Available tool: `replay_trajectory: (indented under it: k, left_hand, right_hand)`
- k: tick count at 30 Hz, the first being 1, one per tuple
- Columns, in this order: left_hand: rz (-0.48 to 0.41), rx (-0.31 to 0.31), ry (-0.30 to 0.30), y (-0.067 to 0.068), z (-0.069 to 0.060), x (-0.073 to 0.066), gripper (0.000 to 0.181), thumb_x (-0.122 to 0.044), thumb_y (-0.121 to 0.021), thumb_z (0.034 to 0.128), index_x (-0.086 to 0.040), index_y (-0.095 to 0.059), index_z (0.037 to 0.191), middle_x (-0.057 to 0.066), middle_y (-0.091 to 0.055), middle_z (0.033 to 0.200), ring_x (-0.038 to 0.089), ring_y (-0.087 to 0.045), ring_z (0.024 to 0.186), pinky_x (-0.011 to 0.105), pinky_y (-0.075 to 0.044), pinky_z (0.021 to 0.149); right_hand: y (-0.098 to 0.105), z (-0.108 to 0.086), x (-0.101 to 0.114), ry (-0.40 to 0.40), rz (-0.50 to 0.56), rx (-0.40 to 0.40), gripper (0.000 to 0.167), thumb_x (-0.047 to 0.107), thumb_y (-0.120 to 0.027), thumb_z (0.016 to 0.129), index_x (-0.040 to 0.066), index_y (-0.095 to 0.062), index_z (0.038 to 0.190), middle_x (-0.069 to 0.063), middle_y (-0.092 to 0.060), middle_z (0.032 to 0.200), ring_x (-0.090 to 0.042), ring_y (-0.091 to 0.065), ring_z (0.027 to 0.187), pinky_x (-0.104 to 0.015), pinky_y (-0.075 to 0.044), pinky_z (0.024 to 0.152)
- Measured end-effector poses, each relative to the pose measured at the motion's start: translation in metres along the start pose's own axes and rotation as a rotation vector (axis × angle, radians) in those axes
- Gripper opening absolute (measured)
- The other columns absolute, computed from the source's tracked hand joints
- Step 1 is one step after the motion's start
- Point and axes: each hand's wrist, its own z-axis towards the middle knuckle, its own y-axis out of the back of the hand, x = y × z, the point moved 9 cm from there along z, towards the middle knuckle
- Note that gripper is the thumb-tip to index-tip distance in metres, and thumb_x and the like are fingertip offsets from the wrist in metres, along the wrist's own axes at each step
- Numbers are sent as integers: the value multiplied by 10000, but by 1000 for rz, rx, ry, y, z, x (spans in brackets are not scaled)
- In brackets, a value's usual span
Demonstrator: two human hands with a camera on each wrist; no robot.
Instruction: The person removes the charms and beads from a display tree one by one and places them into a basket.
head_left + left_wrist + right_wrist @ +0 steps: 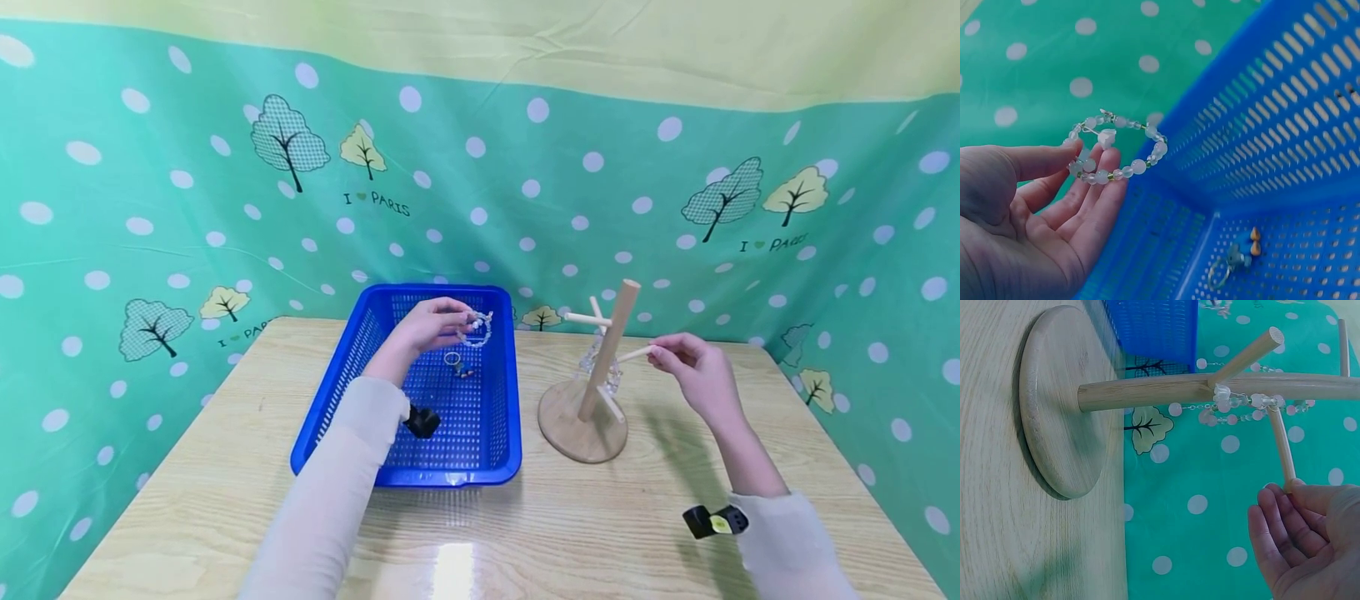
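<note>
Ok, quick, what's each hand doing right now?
Left hand: closed, pinching a beaded bracelet between thumb and fingers.
Right hand: closed, pinching the end of a peg on the wooden stand.

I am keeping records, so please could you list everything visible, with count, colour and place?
Table: 1, light wood, underneath
Cloth: 1, green and yellow, behind table
Basket: 1, blue, on table
Stand: 1, brown, right of basket
Charm with ring: 1, blue and orange, in basket
Bracelet: 1, clear and pale, in left hand
Beaded jewellery: count unclear, clear and pink, on stand
Wrist devices: 2, black, on wrists
Sleeves: 2, white, on forearms
Left hand: 1, bare, over basket
Right hand: 1, bare, pinching stand's peg
</note>
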Motion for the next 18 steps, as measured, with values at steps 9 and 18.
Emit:
replay_trajectory:
  k: [9, 18]
  left_hand:
    - [17, -53, 69, 23, 9, 22, 278, -124, -490, 1050, -5, -544, 1295, 204, -574, 1403, 314, -604, 1259, 461, -476, 1113]
    - [196, -116, 135, 40, 16, 46, 192, -108, -524, 1034, -28, -598, 1192, 169, -659, 1298, 180, -692, 981, 390, -569, 964]
  right_hand:
    - [-2, 1, 1, 4, 9, 4, 308, 184, -586, 1011, -89, -647, 1139, 115, -654, 882, 123, -631, 800, -78, -560, 754]
    - [-1, 1, 0, 3, -11, 2, 313, 194, -581, 1013, -82, -647, 1143, 0, -680, 929, 127, -623, 800, -69, -554, 752]
